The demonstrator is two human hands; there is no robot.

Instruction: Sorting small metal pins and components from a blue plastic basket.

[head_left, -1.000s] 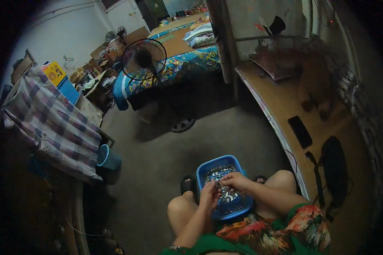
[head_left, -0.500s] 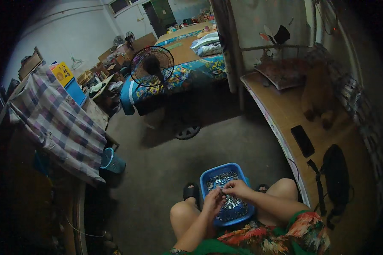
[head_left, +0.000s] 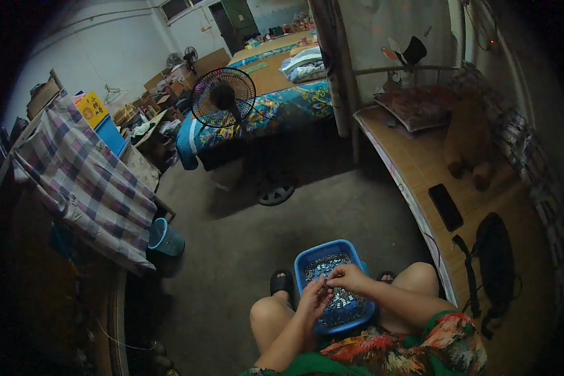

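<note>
Both hands have shifted slightly above the blue rectangular plastic basket [head_left: 307, 258] of small metal parts; left hand [head_left: 313, 296] and right hand [head_left: 348, 277] meet fingertip to fingertip, pinching something too small to identify.

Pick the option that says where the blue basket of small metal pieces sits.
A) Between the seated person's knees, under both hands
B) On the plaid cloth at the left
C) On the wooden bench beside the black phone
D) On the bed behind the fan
A: the blue basket sits low between the knees, with the left hand and right hand meeting over its small metal pieces.
</note>
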